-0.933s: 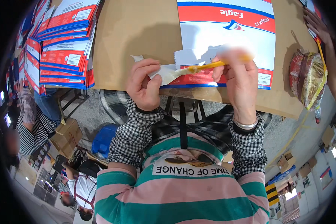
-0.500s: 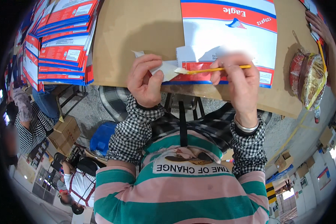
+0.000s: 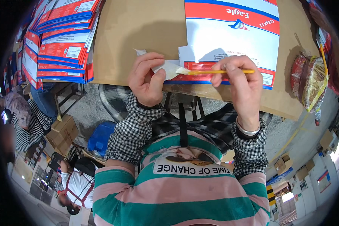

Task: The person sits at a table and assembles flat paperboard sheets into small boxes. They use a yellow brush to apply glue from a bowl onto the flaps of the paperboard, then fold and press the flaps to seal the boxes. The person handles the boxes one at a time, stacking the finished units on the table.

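My left hand (image 3: 147, 81) is closed on a white paper flap (image 3: 169, 69), its pointed corner sticking out past my fingers. Whether the flap joins the carton beside it, I cannot tell. A thin brush (image 3: 203, 72) with a yellow handle and pale bristles lies in the pinched fingers of my right hand (image 3: 242, 84). Its bristle tip touches or nearly touches the flap. Under the brush and partly under my right hand, a flat red, white and blue printed carton (image 3: 214, 35) rests on the brown tabletop (image 3: 135, 30).
Stacks of the same flat cartons (image 3: 64, 45) stand at the left of the table. Near the right edge sits a round container wrapped in clear film (image 3: 310, 81), another yellow stick against it. A blue tub (image 3: 101, 137) and a brown box (image 3: 62, 133) are behind at floor level. Other people are nearby.
The brush handle has tilted slightly, its bristles still at the flap. My left hand keeps its grip. At the far right, another person's hand no longer shows clearly.
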`<state>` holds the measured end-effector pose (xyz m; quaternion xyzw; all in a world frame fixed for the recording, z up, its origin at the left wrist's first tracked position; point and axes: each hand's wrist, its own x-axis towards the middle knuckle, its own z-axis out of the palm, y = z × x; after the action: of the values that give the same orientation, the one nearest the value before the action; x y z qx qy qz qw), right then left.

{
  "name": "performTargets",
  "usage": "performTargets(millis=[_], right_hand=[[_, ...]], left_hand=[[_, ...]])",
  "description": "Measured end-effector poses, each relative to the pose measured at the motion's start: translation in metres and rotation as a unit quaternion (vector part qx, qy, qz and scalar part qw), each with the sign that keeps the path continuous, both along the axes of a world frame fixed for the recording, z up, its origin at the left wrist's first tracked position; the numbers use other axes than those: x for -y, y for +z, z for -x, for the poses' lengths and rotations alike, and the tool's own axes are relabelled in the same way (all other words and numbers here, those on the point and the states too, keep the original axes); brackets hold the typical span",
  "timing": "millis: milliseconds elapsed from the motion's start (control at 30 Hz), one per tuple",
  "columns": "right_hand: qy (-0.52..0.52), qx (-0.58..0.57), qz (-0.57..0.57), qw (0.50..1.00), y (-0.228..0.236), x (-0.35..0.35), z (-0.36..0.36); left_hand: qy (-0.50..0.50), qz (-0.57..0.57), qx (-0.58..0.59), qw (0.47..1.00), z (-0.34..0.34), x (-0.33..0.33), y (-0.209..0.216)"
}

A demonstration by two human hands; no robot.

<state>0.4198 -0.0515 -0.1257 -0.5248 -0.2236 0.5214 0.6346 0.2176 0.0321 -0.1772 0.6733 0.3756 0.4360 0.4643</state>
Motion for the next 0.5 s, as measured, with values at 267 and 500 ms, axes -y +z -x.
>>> performTargets(millis=[267, 500], right_hand=[[0.028, 0.048, 0.01, 0.998, 0.015, 0.0, 0.009], [0.044, 0.074, -0.007, 0.996, 0.018, -0.001, 0.01]], left_hand=[[-0.002, 0.004, 0.014, 1.0, -0.001, 0.0, -0.001], [-0.002, 0.018, -0.005, 1.0, 0.0, 0.0, 0.001]])
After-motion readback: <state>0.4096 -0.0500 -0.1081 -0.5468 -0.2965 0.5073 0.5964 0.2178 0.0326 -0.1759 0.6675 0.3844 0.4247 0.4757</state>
